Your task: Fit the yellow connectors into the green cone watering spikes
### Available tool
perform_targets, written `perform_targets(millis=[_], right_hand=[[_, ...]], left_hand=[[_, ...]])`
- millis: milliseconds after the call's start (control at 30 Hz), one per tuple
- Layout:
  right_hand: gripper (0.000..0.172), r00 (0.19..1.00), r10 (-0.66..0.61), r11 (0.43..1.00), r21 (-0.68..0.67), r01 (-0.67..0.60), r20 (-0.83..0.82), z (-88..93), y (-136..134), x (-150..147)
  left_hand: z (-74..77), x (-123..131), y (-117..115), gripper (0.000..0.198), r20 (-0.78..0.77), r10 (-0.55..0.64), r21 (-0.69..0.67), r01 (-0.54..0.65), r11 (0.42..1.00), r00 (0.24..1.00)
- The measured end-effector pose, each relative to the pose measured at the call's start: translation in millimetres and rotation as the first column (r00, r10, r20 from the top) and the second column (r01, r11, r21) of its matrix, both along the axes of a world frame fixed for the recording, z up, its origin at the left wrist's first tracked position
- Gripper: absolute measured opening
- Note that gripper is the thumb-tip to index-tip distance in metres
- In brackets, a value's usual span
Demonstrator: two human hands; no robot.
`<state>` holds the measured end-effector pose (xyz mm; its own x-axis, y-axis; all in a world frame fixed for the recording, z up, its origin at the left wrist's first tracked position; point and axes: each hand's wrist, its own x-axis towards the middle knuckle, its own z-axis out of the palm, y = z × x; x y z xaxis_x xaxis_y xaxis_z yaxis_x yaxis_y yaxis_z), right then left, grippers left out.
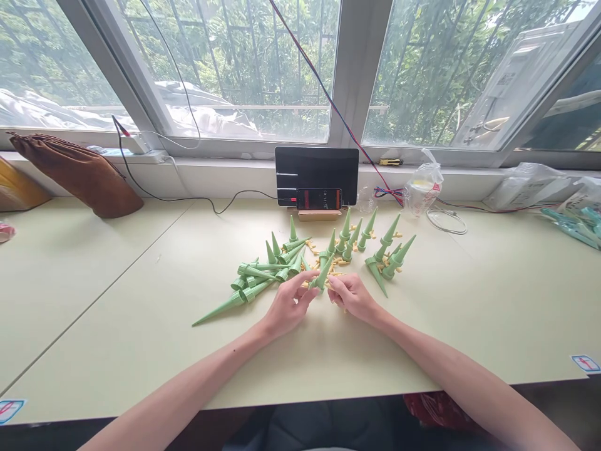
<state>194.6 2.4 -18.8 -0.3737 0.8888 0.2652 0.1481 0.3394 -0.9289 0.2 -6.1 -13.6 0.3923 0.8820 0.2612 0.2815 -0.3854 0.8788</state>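
Note:
My left hand (290,302) is closed around the base of a green plant watering spike (323,274), its tip pointing up. Close beside that base, my right hand (354,297) has its fingers pinched together; what they grip is hidden. Just beyond my hands lie small yellow valves (339,262), partly covered by the fingers. To the left is a heap of loose green spikes (256,270), most lying on their sides. At the right, several spikes stand point up with yellow valves on them, among them one spike (389,230) near a spike lying down (377,279).
A phone (319,199) leans on a black tablet (317,164) at the back of the table (141,313). Along the sill side are a brown drawstring bag (89,178), cables, a plastic-wrapped cup (423,185) and clear bags (526,183). Windows rise behind.

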Motion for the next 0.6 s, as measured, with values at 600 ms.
perform_targets(millis=[600], right_hand=[[0.046, 0.966, -0.072, 0.941, 0.338, -0.018, 0.25, -5.8, 3.1, 4.1]], left_hand=[[2.0, 2.0, -0.6, 0.041, 0.134, 0.001, -0.222, 0.029, 0.975, 0.991]])
